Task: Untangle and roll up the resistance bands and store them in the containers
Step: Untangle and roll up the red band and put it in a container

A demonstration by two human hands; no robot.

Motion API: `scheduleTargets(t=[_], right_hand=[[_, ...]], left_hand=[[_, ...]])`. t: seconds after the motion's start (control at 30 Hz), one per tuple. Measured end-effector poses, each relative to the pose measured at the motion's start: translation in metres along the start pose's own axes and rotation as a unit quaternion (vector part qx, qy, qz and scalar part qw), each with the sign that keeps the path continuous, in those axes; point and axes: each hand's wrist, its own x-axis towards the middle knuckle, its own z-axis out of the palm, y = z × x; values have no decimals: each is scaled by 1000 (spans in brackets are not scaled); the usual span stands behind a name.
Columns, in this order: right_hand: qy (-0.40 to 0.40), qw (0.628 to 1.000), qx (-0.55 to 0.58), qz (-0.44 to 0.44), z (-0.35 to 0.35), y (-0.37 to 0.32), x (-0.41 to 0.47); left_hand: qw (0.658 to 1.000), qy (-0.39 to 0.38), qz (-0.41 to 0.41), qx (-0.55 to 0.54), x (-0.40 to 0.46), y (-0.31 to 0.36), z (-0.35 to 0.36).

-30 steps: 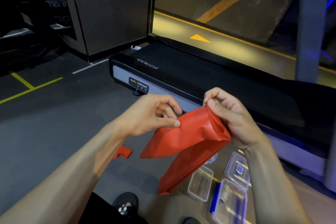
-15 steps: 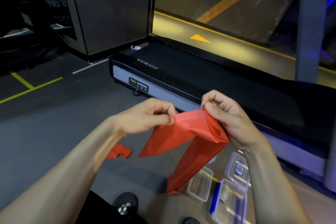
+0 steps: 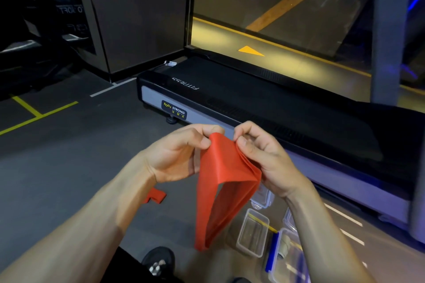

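Down to the left of your fingers, a second red piece [image 3: 154, 196] lies folded on the dark floor [image 3: 69, 163], well apart from everything you hold. Your left hand [image 3: 177, 156] has thumb and forefinger curled in a pinch on the top left edge of the red resistance band [image 3: 220, 181]. Just beside it, your right hand [image 3: 259, 156] pinches the top right edge, where the band is gathered into several layers. Below both pinches the band hangs as an open loop, its lowest fold near your black shoe [image 3: 158, 259].

The risk here, as I judge it, is a crooked start: if the layers under your right fingers are not squared with the left edge, the roll will spiral and come out too wide. The loose tail could also drag on the floor or twist again as you wind.

Below your right fingers, clear plastic containers [image 3: 253, 234] stand on the floor, one beside a blue-edged lid [image 3: 272, 253]. Beyond your fingers runs the treadmill [image 3: 253, 108], labelled Body Strong.
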Motion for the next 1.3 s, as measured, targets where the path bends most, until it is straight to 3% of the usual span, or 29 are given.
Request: scheduleTargets(t=[0.23,0.43,0.57,0.7,0.87,1.03,1.3], right_hand=[[-16,986,163,-11,16,0,0],[-17,1000,-14,0,19,6,6],[-28,986,-165,0,15,8,7],[-44,968,-248,4,8,7,7],[-58,958,-280,-11,1,4,8],[-29,960,-276,-31,-11,4,8],[9,981,-193,-31,-16,-2,4]], left_hand=[[993,65,-4,96,3,-5,-5],[975,104,-43,192,2,-8,-15],[956,105,-73,263,-2,-4,-17],[944,109,-96,298,-5,-4,-20],[942,71,-114,309,-6,-4,-19],[896,85,-173,401,-11,-7,-26],[897,78,-130,415,-7,-6,-20]])
